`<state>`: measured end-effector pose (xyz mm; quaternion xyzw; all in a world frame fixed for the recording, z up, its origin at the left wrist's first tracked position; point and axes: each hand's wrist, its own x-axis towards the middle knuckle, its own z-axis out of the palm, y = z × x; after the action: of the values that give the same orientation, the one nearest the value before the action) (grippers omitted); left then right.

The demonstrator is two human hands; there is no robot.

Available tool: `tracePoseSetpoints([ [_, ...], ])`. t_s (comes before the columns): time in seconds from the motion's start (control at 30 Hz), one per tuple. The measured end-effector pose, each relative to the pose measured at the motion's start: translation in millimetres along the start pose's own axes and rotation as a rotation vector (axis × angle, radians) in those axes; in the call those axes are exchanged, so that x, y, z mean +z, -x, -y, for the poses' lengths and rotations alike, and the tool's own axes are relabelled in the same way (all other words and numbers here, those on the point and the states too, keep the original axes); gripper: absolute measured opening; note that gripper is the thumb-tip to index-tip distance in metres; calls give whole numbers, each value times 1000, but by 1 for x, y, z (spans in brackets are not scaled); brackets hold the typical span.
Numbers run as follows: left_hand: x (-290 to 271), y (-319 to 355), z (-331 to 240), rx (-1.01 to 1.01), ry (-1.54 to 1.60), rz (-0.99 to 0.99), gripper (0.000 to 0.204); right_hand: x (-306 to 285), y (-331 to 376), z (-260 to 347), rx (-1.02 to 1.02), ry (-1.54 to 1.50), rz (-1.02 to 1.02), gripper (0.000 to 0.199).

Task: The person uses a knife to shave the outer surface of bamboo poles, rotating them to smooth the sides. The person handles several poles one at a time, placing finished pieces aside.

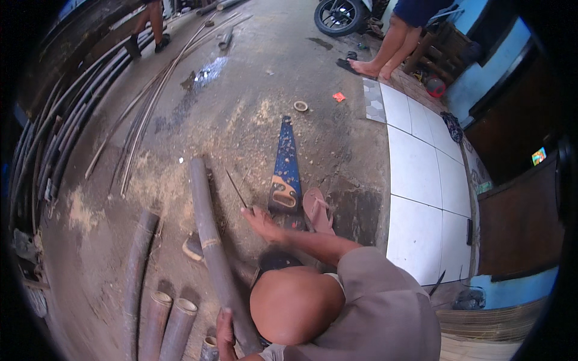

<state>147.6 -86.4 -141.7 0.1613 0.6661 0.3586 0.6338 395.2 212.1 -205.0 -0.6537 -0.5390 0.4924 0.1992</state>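
Note:
A long grey-brown bamboo pole (208, 222) slants up and away across the ground in front of me. My left hand (226, 334) is closed around its near end at the lower edge. My right hand (262, 224) is closed on a thin, dark, pointed knife (235, 188), its tip pointing away from me beside the pole. A hand saw (286, 159) with a blue, dust-flecked blade and wooden handle lies just beyond my right hand. Next to it rests a pink flip-flop (318, 210). My bent knee (295, 304) hides some of the ground.
Several cut bamboo lengths (139, 265) stand or lie at the lower left. Bamboo poles (84, 114) are stacked at the far left. A white tiled step (415, 174) borders the right. Two people's legs (391, 45) and a motorcycle wheel (339, 16) are at the back.

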Motion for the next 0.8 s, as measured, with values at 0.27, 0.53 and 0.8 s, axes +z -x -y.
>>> tracePoseSetpoints([
  [0.27, -22, 44, -70, 242, -865, -298, 76, -2, 16, -5, 2, 337, 61, 78],
  [0.53, -55, 83, -78, 41, -862, -160, 77, -85, 84, -108, -401, 669, -144, 55],
  [0.8, -135, 22, -22, 181, -839, 26, 86, -268, 263, -252, 254, 831, -845, 69],
])
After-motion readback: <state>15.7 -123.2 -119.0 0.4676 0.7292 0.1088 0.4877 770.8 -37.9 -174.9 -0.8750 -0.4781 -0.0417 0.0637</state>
